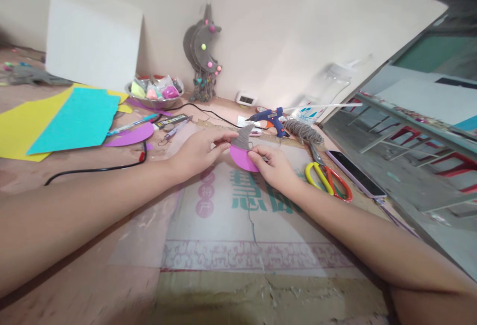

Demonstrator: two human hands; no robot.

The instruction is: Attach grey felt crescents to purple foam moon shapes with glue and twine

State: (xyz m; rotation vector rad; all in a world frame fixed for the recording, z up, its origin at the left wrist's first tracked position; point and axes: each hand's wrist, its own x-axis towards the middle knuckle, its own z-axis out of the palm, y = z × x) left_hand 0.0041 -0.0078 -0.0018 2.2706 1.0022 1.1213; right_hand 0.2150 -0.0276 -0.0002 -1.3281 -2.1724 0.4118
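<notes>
Both hands meet over a flattened cardboard sheet (238,235) on the table. Together they hold a small felt piece: a purple rounded shape (241,158) with a grey pointed piece (244,137) on top of it. My left hand (199,151) pinches its upper left edge with thumb and fingers. From the right, my right hand (274,166) pinches its lower edge. The felt piece is lifted slightly above the cardboard.
A blue glue gun (271,118), grey yarn (302,131), yellow-and-red scissors (328,176) and a phone (354,172) lie to the right. Teal (76,121) and yellow felt sheets (18,133), pens, a purple cutout (130,136), a black cable and a bowl of pompoms (154,91) lie left. A grey moon decoration (203,51) leans on the wall.
</notes>
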